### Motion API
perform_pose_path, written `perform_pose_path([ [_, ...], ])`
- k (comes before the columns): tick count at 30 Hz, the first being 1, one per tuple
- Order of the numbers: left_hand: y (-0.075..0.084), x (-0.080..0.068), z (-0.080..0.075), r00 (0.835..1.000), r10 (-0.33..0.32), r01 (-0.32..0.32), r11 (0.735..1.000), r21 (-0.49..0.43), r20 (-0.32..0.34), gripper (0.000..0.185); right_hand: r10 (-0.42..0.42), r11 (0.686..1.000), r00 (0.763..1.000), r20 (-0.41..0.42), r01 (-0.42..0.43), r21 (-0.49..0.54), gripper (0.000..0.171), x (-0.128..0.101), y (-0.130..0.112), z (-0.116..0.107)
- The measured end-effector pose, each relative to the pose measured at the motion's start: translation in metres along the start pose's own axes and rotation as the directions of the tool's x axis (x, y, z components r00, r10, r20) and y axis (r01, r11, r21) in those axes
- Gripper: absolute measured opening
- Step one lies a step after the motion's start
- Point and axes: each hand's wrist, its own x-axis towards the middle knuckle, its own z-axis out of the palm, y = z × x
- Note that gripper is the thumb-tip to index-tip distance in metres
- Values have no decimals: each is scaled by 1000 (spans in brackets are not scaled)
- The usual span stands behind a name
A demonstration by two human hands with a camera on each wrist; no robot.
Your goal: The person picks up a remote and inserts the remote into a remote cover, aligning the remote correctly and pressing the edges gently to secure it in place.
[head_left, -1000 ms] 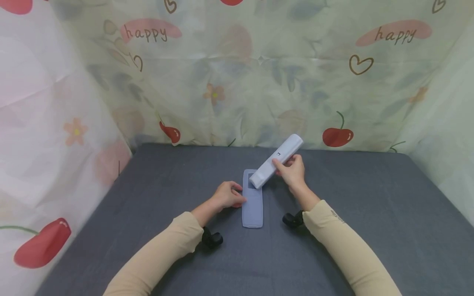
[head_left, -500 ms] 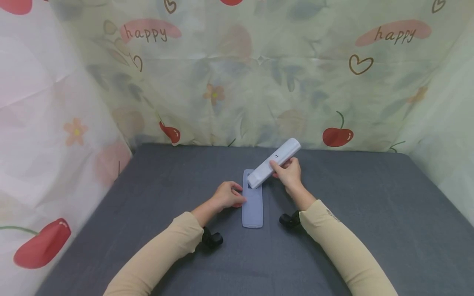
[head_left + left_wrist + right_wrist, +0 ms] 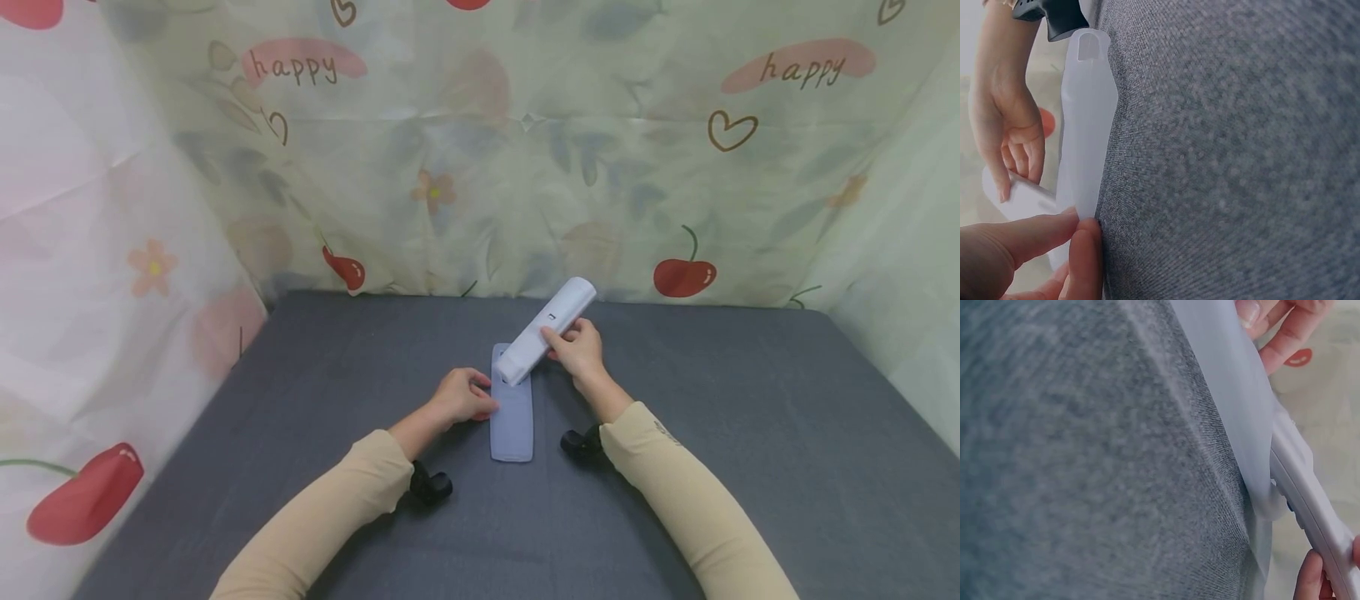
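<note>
Remote [image 3: 544, 332] is swung steeper, its lower end brought onto the sleeve [image 3: 512, 417].
It is gripped by the right hand [image 3: 576, 350]; the sleeve's edge is pinched by the left hand [image 3: 459, 397].

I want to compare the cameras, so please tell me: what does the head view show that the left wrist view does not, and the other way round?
Only the head view shows the printed cherry curtain, both beige sleeves, and the whole white remote tilted, its low end at the top of the blue silicone cover.

Only the left wrist view shows, close up, the left hand pinching the cover's edge.

Both show the right hand gripping the remote, the cover lying flat, and the grey cloth surface.
</note>
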Motion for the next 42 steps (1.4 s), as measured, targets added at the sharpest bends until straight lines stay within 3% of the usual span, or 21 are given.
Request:
perform_pose_path([
  [10,1,0,1,1000,2,-2,1000,19,-12,38,42,999,999,16,-41,-14,52,1,-2,0],
  [20,1,-2,2,999,22,-21,999,48,-29,35,88,996,991,105,-84,-38,45,6,-4,-1],
  [35,3,-1,3,1000,7,-6,998,68,-20,30,36,995,981,192,-17,-101,50,6,-9,2],
  [42,1,7,3,999,-26,25,998,-55,-24,31,42,994,982,186,-22,-106,52,5,-8,3],
])
